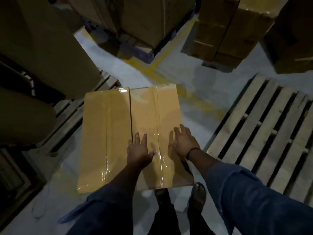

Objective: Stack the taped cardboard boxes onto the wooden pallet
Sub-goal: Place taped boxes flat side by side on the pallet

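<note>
- Two sets of straight, spread fingers [136,138] are laid flat on the top of one taped tan cardboard box [149,107]; nothing is gripped by either set.
- The left hand [139,153] is placed near that box's left edge and the right hand [184,145] near its right edge, with a strip of clear shiny tape [157,116] running between them.
- A dark wristband [193,150] is worn on the right wrist, and blue sleeves [237,192] are seen on both forearms.
- A second taped tan cardboard box [101,133] is set against the first on its left, the two tops level.
- What the two boxes stand on is hidden from view.
- The pale slatted wooden pallet [264,131] is seen to the right, apart from the boxes, on the grey floor [118,70].
- A yellow painted line [157,65] is marked on the floor beyond the boxes.
- Further stacks of cardboard boxes [228,31] are seen at the far side, in shadow.
</note>
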Tool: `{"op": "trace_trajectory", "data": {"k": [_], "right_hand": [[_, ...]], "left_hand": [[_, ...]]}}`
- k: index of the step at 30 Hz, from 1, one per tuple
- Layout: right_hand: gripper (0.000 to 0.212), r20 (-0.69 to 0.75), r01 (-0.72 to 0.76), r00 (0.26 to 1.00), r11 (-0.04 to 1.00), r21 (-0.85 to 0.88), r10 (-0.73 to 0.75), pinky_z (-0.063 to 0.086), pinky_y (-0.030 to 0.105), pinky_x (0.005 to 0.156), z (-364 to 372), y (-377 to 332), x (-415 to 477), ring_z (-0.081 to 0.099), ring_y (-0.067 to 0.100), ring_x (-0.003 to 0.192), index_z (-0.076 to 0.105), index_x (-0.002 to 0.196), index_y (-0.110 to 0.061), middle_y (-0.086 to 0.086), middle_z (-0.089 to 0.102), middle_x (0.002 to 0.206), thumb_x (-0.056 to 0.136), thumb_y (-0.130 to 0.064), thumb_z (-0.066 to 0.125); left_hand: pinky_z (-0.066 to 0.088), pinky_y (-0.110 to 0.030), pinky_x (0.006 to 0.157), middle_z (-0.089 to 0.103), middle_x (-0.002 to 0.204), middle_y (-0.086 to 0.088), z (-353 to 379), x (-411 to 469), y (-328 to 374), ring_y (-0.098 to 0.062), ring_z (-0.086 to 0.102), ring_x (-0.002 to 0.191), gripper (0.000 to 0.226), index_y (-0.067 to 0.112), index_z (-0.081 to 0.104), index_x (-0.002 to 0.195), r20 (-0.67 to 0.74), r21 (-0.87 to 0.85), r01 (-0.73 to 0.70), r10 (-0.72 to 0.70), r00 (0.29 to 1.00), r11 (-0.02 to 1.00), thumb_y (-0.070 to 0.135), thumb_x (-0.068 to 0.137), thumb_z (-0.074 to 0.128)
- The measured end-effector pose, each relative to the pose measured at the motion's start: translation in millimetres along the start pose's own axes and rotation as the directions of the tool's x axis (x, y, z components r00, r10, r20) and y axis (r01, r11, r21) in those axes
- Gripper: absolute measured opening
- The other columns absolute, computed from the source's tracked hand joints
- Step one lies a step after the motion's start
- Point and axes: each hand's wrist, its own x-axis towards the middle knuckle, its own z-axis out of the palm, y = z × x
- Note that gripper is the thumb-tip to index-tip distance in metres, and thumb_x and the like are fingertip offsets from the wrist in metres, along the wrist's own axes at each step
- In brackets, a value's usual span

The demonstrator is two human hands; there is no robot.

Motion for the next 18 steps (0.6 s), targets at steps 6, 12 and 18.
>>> {"op": "trace_trajectory", "data": {"k": [6, 12, 18], "right_hand": [[0.074, -0.001, -0.141, 0.99, 0.984, 0.107, 0.142, 0.036, 0.051, 0.116, 19.5, -5.3, 34.3, 0.013, 0.036, 0.151, 0.017, 0.158, -0.024, 0.009, -0.011, 0.167, 0.098, -0.039, 0.058], [0.072, -0.011, -0.157, 0.987, 0.986, 0.056, 0.158, 0.041, 0.046, 0.111, 41.8, 7.9, 45.8, 0.034, 0.04, 0.141, 0.017, 0.158, -0.025, 0.01, -0.021, 0.165, 0.101, -0.037, 0.058], [0.072, -0.069, -0.136, 0.987, 0.985, 0.11, 0.144, 0.039, 0.046, 0.114, 53.7, 20.4, 43.5, 0.037, 0.04, 0.139, 0.015, 0.16, -0.026, 0.003, -0.027, 0.165, 0.102, -0.035, 0.057]], "left_hand": [[0.044, -0.064, 0.109, -0.002, 0.171, -0.017, 20.7, 40.3, -5.9, -0.051, 0.016, 0.152, 0.105, 0.026, 0.008, 0.164, -0.119, -0.002, -0.024, 0.024, 0.993, 1.0, 0.064, 0.087, 0.068], [0.038, -0.063, 0.11, 0.0, 0.172, -0.015, 32.3, 47.5, 0.3, -0.049, 0.021, 0.149, 0.101, 0.027, 0.015, 0.162, -0.17, 0.012, 0.056, -0.053, 0.984, 0.998, 0.07, 0.085, 0.065], [0.045, -0.06, 0.103, 0.008, 0.17, -0.016, 34.2, 62.5, 0.0, -0.054, 0.04, 0.133, 0.107, 0.028, 0.028, 0.159, -0.252, -0.122, 0.083, -0.112, 0.961, 0.989, 0.072, 0.074, 0.075]]}}
